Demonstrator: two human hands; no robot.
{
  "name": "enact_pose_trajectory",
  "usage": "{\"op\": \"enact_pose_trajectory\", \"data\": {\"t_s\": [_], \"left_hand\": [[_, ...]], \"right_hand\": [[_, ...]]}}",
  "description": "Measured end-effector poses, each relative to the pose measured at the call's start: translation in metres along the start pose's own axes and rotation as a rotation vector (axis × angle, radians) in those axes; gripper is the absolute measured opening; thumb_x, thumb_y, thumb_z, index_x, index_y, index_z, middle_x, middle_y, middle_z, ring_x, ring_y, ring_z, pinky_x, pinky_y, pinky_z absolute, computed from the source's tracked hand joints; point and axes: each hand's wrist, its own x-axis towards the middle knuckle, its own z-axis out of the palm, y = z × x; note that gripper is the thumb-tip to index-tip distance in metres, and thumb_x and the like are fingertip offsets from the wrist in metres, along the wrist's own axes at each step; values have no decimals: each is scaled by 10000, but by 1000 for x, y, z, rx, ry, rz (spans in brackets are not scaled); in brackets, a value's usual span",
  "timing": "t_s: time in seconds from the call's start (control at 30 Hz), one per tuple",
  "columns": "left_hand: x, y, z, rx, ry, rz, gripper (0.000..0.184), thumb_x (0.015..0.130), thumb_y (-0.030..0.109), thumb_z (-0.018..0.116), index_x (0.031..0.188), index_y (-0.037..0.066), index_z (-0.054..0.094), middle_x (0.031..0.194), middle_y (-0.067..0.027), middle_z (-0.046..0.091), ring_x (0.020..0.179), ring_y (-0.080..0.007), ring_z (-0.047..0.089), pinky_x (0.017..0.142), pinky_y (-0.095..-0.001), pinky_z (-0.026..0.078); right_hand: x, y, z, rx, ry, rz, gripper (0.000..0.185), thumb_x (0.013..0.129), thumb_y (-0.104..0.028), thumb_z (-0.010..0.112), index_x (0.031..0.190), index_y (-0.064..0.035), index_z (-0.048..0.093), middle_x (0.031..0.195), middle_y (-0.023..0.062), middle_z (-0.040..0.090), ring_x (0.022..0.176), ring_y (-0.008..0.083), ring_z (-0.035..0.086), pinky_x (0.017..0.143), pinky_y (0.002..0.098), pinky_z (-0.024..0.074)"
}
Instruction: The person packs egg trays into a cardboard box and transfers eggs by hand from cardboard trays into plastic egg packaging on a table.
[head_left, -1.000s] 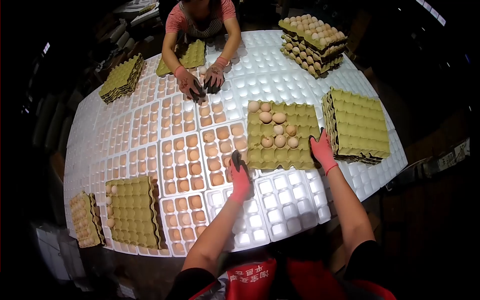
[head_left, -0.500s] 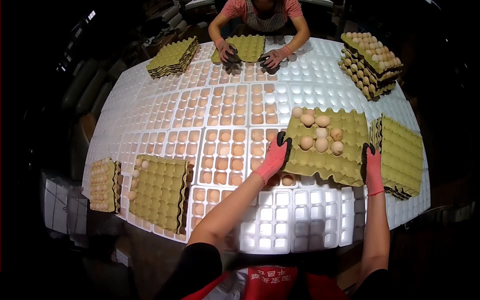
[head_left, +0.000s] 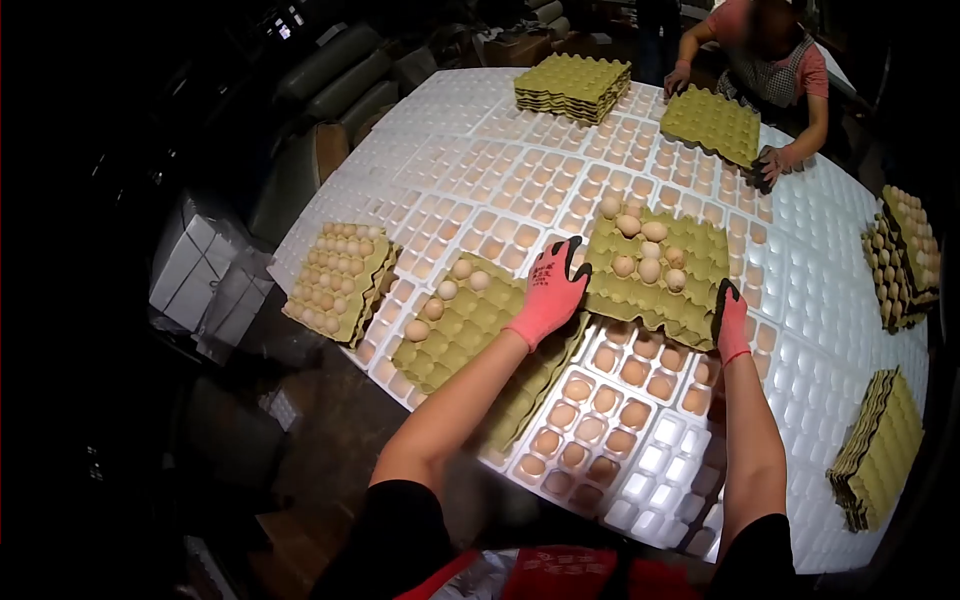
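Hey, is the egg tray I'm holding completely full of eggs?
No, the pulp egg tray gripped by your left hand and right hand has many empty cups around its eggs.

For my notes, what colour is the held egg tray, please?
The egg tray is yellow-green, clearest in the head view.

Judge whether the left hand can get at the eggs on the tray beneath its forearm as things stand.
Probably not while the left hand grips the edge of the held tray; once freed, likely yes, since nothing covers those eggs.
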Motion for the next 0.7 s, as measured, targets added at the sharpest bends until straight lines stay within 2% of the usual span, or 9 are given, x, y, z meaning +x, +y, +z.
{"op": "enact_pose_trajectory", "data": {"t_s": [0.13,0.2,0.27,0.33,0.4,0.57,0.63,0.67,0.7], "left_hand": [[-58,-39,-141,31,-146,-70,320,860,137,649,1170,55,641,1116,-153,624,996,-366,604,890,-438,479],[-103,-94,-191,448,-32,19,269,827,135,654,1093,102,654,1022,-120,624,976,-334,590,853,-439,456],[-129,-133,-223,604,-275,-67,362,795,103,648,1156,92,626,1153,-128,593,1065,-333,559,900,-442,445],[-143,-173,-226,684,-416,132,432,812,81,605,1243,87,570,1259,-146,546,1102,-321,538,916,-437,445],[-135,-184,-233,651,-442,257,458,833,72,551,1290,88,527,1303,-152,518,1105,-306,534,931,-422,440],[-103,-196,-247,465,-564,223,356,880,115,552,1235,98,565,1240,-129,578,1056,-293,577,899,-427,471],[-108,-189,-260,111,-381,-55,324,897,128,584,1219,86,575,1175,-107,610,1054,-283,603,893,-425,491],[-118,-201,-256,-443,-242,-296,332,881,143,667,1191,59,587,1107,-73,637,1055,-234,624,900,-386,509],[-114,-215,-255,-543,-253,-336,336,872,139,684,1185,53,594,1114,-70,637,1050,-210,619,900,-366,507]], "right_hand": [[26,-5,-13,-495,-73,-58,377,1007,-278,534,1210,30,611,1113,162,683,980,255,612,889,359,470],[-44,-76,36,-1203,385,-461,400,934,-256,630,1276,-56,575,1166,177,606,1123,370,520,987,481,410],[-97,-113,116,-828,220,-591,344,875,-168,673,1192,-60,596,1167,142,583,1125,364,502,992,480,403],[-165,-129,230,-547,-325,-650,399,837,-178,704,1207,-73,599,1247,147,566,1149,346,520,1018,448,406],[-211,-122,324,-606,-589,-712,516,791,-247,742,1247,-67,581,1290,145,551,1188,352,521,1020,435,411],[-217,-115,388,-1145,-666,-579,529,794,-168,754,1278,-46,581,1272,152,574,1183,324,551,1022,447,436],[-214,-111,381,-563,-534,-226,455,813,-138,720,1242,-43,602,1213,130,581,1125,290,577,973,422,468],[-205,-111,379,-262,-449,-65,420,822,-123,703,1224,-42,613,1184,119,585,1097,274,590,948,410,483],[-195,-121,382,-234,-408,-283,360,835,-91,665,1189,-39,630,1121,106,581,1018,232,609,871,379,516]]}}
